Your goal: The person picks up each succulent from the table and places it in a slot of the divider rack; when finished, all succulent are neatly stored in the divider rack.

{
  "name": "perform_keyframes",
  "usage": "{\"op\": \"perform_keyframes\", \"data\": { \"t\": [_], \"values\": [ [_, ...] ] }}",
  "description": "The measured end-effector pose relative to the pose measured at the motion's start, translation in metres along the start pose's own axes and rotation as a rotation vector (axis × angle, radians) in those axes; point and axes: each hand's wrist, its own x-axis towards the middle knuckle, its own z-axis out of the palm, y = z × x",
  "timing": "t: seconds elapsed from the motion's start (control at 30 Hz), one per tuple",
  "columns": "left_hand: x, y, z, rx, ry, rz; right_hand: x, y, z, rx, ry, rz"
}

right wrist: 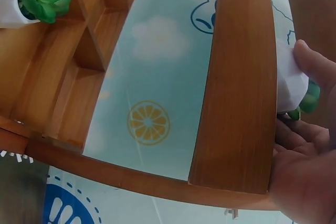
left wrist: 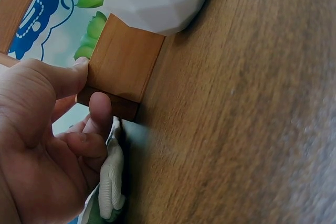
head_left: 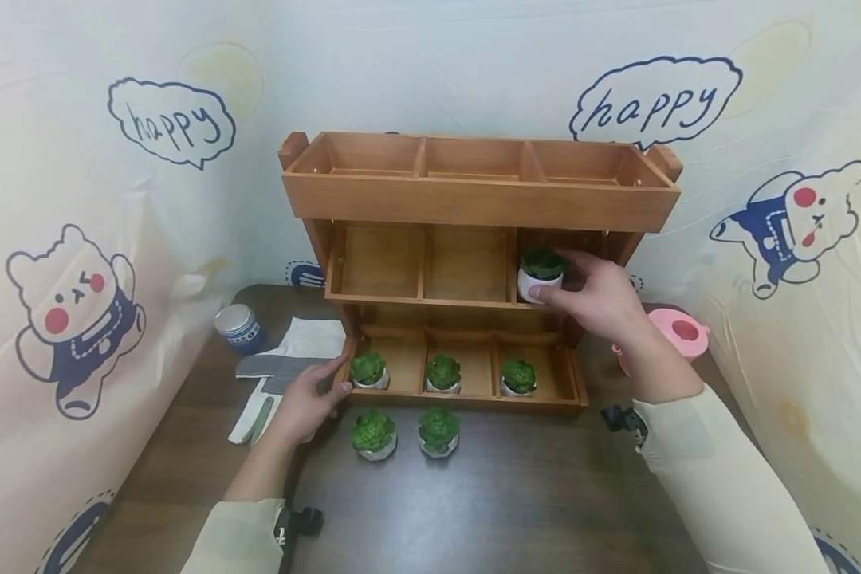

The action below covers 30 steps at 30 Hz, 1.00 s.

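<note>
A three-tier wooden plant stand [head_left: 481, 203] stands on the table. My right hand [head_left: 606, 301] holds a succulent in a white pot [head_left: 541, 285] at the right compartment of the middle tier. In the right wrist view, thumb and fingers lie on either side of that faceted pot [right wrist: 290, 80], partly hidden behind the tier's front board [right wrist: 236, 87]. With thumb and fingers, my left hand [head_left: 307, 406] grips the stand's bottom left corner [left wrist: 126, 61]. Three potted succulents [head_left: 442, 373] sit in the bottom tier, one per compartment. Two more potted succulents [head_left: 438, 433] stand in front.
Left of the stand are white-and-grey gloves [head_left: 294, 359] and a blue-and-white tin [head_left: 239, 328]. A pink container [head_left: 678, 333] stands at the right, beside my right forearm. Printed cloth [head_left: 430, 72] hangs behind and at both sides.
</note>
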Motion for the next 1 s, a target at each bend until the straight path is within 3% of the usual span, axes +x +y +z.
{"op": "perform_keyframes", "data": {
  "t": [0.4,0.7,1.0],
  "values": [
    [0.000,-0.001,0.000,0.021,0.009,-0.001,0.006,0.000,0.002,-0.088,-0.026,-0.014],
    [0.000,0.000,-0.001,0.037,0.003,-0.003,-0.002,0.000,0.000,-0.017,-0.053,0.023],
    [0.001,0.001,-0.001,0.055,-0.003,-0.011,-0.004,0.002,-0.001,0.003,0.002,-0.011]
  ]
}}
